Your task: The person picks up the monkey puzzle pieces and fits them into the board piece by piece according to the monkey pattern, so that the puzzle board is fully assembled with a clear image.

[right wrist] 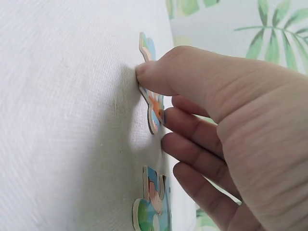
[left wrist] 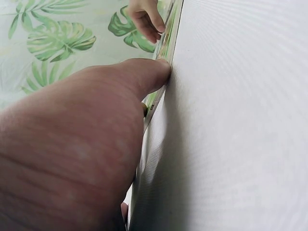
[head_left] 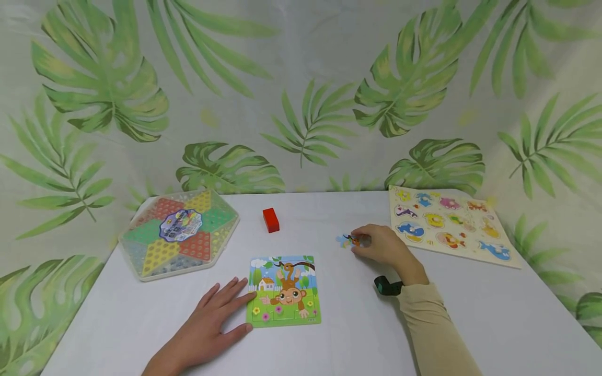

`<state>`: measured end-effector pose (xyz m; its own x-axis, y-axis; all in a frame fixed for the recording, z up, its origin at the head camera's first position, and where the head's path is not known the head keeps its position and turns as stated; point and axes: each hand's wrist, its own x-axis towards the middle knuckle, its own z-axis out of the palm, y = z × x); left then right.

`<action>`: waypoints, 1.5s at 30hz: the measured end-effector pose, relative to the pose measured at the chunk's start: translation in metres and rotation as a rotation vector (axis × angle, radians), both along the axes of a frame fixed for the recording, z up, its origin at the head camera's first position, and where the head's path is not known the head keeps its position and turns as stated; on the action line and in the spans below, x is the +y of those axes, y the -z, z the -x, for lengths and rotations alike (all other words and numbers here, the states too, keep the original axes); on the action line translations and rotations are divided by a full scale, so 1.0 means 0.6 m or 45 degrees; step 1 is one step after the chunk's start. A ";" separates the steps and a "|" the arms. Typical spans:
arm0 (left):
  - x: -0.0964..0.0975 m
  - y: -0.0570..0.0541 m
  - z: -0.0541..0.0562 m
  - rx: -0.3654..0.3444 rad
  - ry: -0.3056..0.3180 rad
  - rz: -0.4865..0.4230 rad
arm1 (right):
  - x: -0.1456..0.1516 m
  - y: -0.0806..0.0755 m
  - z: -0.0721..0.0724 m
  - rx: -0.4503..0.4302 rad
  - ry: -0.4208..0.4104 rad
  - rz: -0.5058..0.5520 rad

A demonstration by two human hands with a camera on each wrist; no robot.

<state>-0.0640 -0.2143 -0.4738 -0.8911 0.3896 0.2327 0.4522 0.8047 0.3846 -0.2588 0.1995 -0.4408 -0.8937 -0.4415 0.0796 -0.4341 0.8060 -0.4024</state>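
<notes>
A square monkey jigsaw puzzle (head_left: pixel 284 291) lies flat on the table. My left hand (head_left: pixel 213 324) rests on the table to its left with spread fingers, the index finger and thumb tips at the puzzle's left edge. To the right and farther back, my right hand (head_left: pixel 383 248) pinches a small jigsaw piece (right wrist: pixel 155 108) with blue and orange on it, low over the cloth. The right wrist view has the thumb across this piece and the fingers behind it. Another jigsaw piece (right wrist: pixel 155 204), blue and green, lies close by under the curled fingers.
A red block (head_left: pixel 270 220) lies beyond the puzzle. At the back left is a hexagonal Chinese checkers box (head_left: pixel 181 230). A sea-animal peg board (head_left: pixel 451 224) lies at the right. A leaf-print curtain hangs behind the white tablecloth (head_left: pixel 348 344).
</notes>
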 end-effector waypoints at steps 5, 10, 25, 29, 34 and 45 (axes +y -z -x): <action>0.000 0.001 -0.002 -0.003 -0.002 -0.002 | 0.000 0.000 -0.002 0.012 0.005 0.030; 0.001 0.001 -0.002 0.007 0.001 -0.003 | -0.010 -0.010 -0.006 0.042 -0.021 0.072; 0.002 0.000 -0.002 0.006 -0.003 0.002 | -0.062 -0.031 -0.024 0.098 -0.198 0.155; 0.003 0.000 -0.002 0.031 0.007 0.002 | -0.078 -0.031 -0.032 0.101 -0.249 0.156; 0.002 0.001 -0.002 0.052 0.012 0.002 | -0.097 -0.028 -0.040 0.080 -0.278 0.166; -0.001 0.002 -0.001 0.041 0.012 0.013 | -0.145 -0.016 -0.061 0.019 -0.365 0.136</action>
<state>-0.0635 -0.2150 -0.4753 -0.8796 0.4002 0.2573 0.4717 0.8042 0.3617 -0.2221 0.1122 -0.4310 -0.7322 -0.6639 0.1516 -0.6443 0.6031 -0.4703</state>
